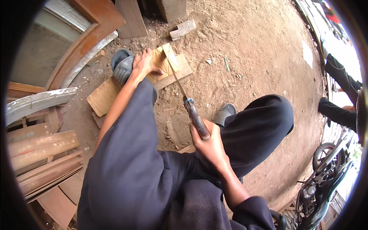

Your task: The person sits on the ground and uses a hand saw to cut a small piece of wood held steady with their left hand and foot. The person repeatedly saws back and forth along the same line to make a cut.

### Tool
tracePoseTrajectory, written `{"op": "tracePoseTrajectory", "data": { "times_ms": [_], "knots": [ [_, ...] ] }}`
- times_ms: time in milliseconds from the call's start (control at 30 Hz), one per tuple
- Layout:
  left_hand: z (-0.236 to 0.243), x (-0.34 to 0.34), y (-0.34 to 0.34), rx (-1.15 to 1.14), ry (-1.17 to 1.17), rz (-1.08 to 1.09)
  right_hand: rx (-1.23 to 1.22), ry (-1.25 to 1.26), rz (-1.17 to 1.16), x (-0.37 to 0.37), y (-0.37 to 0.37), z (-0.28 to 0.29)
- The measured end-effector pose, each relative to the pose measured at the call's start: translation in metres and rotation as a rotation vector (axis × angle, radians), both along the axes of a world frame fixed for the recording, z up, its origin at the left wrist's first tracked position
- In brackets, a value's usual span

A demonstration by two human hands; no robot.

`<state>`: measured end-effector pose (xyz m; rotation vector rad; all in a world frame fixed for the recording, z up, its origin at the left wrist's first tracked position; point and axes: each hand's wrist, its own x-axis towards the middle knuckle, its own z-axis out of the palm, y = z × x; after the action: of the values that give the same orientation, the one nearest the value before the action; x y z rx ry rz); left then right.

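Note:
My right hand [209, 143] is wrapped round the dark handle of a handsaw [178, 83], which has a blue band near the blade. The narrow blade points away from me and lies across the far right end of a wooden board [103, 96] marked with crossing lines. My left hand [142, 64] holds that board down, its thumb stretched toward the blade. Beside it, my left foot in a grey sandal [122, 71] also rests on the board. A second plank [182, 69] lies underneath and sticks out at the right. Whether the teeth have cut into the wood cannot be made out.
A small wood block [183, 30] lies beyond the board. Wooden frames [86, 42] and stacked planks [46, 149] crowd the left. My right sandal [226, 112] stands on the dirt ground [245, 50]. At right are a motorcycle [316, 184] and another person's dark-clothed legs [339, 113].

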<state>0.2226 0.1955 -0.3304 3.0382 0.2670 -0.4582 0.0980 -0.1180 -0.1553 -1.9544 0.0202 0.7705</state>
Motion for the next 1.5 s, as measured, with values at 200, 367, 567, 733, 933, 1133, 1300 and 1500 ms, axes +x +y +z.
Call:
{"op": "tracePoseTrajectory", "data": {
  "times_ms": [200, 367, 567, 733, 933, 1133, 1300, 1500],
  "knots": [
    [0.005, 0.000, 0.002, -0.030, 0.024, 0.027, -0.011, 0.010, -0.013, -0.041, -0.037, 0.055],
    [0.000, -0.003, -0.002, -0.012, -0.001, 0.016, 0.019, -0.016, 0.032, -0.006, -0.003, 0.021],
    [0.009, -0.002, 0.000, 0.021, 0.008, 0.036, 0.028, 0.010, -0.019, -0.040, -0.042, 0.057],
    [0.007, -0.005, -0.004, -0.027, -0.027, 0.023, -0.014, 0.009, 0.032, 0.002, 0.002, 0.009],
    [0.010, -0.001, -0.001, -0.009, -0.027, 0.017, 0.007, -0.018, 0.007, -0.038, -0.036, 0.054],
    [0.003, -0.004, 0.001, -0.016, 0.050, 0.032, 0.001, -0.112, 0.015, -0.014, -0.008, 0.012],
    [0.008, -0.001, 0.001, -0.013, 0.000, 0.007, 0.017, -0.005, -0.005, -0.042, -0.045, 0.057],
    [0.006, -0.007, 0.001, 0.004, -0.037, 0.020, 0.050, -0.082, -0.001, -0.011, -0.005, 0.019]
  ]
}}
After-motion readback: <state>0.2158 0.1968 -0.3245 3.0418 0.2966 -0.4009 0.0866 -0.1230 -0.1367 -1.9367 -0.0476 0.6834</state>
